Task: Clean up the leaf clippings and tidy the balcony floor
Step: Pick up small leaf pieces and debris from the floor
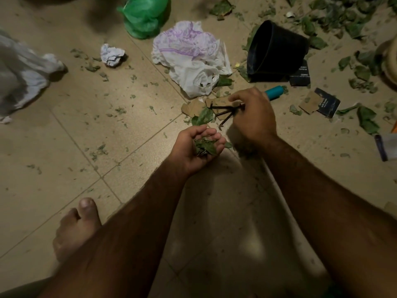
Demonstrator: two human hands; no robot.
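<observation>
Leaf clippings (204,147) are held in the cupped, palm-up left hand (184,150), whose fingers are curled round them. A small black hand rake (227,107) is gripped by the right hand (253,115) just beyond. More clippings are scattered across the tiled floor (64,147) near a tipped black pot (277,48).

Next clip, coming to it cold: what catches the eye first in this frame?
At centre, the left hand cups a wad of leaf clippings while the right hand grips a dark pronged tool. Behind them lie a crumpled white bag and a black pot tipped on its side. More leaves are strewn thickly at upper right.
</observation>
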